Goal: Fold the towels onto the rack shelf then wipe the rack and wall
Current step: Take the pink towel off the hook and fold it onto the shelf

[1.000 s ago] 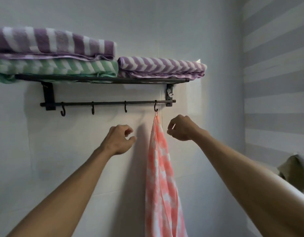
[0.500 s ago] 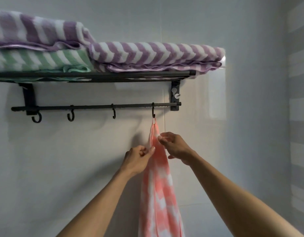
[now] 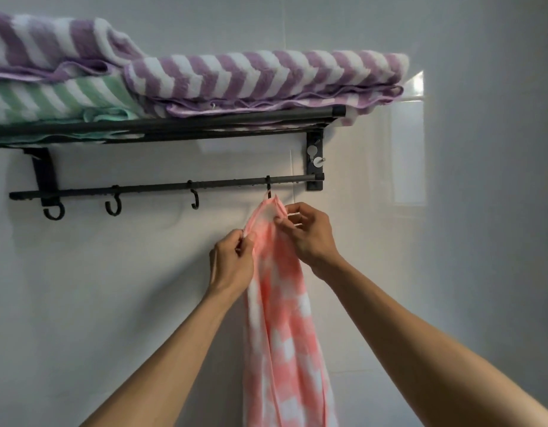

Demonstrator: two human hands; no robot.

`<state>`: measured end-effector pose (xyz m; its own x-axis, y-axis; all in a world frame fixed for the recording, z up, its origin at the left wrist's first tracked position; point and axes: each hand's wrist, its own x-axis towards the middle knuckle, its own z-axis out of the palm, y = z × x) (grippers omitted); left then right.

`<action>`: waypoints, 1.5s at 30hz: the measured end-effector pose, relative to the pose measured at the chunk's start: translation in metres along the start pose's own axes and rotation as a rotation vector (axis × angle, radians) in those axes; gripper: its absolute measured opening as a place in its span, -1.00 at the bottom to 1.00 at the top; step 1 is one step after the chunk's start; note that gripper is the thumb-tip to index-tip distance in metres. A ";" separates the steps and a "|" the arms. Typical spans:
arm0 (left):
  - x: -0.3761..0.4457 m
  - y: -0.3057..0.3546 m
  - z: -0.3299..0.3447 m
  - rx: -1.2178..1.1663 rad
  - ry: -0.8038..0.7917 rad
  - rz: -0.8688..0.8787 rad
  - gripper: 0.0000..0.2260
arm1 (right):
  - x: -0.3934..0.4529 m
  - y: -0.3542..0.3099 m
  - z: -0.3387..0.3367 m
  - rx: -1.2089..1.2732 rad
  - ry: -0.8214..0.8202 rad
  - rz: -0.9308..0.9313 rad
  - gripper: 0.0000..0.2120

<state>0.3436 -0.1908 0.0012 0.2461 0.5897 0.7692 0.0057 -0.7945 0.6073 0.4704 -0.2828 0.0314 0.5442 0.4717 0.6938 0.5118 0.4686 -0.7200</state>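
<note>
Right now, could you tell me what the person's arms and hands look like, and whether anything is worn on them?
Both forearms are bare from the bottom edge of the view up to the wrists, with no sleeve showing. The left hand and the right hand wear no gloves, and no watch, bracelet or ring can be seen. The fingernails look short and unpainted, as far as the view shows.

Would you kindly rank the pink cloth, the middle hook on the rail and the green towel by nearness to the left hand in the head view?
1. Pink cloth: pinched by the left hand.
2. Middle hook: up and left, on the rail.
3. Green towel: far upper left, on the shelf.
</note>
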 end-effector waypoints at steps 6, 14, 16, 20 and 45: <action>-0.008 0.019 -0.020 -0.092 0.051 -0.059 -0.59 | -0.013 -0.017 0.006 -0.024 0.080 -0.051 -0.90; -0.026 0.021 -0.073 -0.053 0.134 -0.202 -0.67 | -0.069 -0.047 0.009 -0.094 -0.080 0.022 -0.80; -0.034 0.025 -0.091 -0.062 0.147 -0.185 -0.68 | -0.096 -0.055 0.011 0.048 -0.334 0.126 -0.77; -0.048 0.037 -0.136 -0.075 0.225 -0.218 -0.71 | -0.147 -0.041 0.011 -0.389 -0.729 0.357 -0.63; -0.256 0.093 -0.409 -0.149 -0.258 -0.355 -0.75 | -0.366 -0.249 0.128 -0.618 -0.667 0.178 -0.75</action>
<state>-0.1150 -0.3563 -0.0577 0.4873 0.7511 0.4453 -0.0019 -0.5091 0.8607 0.0592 -0.4766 -0.0413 0.2513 0.9207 0.2987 0.8253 -0.0425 -0.5631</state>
